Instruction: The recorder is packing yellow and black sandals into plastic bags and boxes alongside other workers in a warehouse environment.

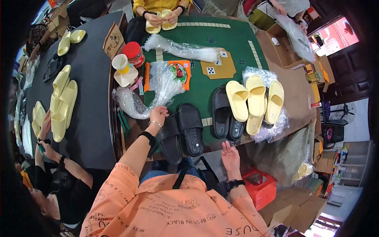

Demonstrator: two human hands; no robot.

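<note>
My left hand (158, 115) is closed in a pinch at the near end of a bundle of thin clear plastic ties (167, 89). A fine strand like one of these ties sticks out from its fingertips over a pair of black slide slippers (190, 128). My right hand (230, 158) is held palm up with fingers stretched out, holding nothing. Just beyond it lies a second black pair (221, 112), partly covered by several pale yellow slippers (256, 94).
Green-handled pliers (123, 121) lie left of the slippers. A red-lidded jar (133, 53) and a cup (120, 63) stand behind. Across the green mat (197, 39) a person holds yellow slippers (161, 21). Another works at the dark table (90, 87). A red stool (260, 189) stands right.
</note>
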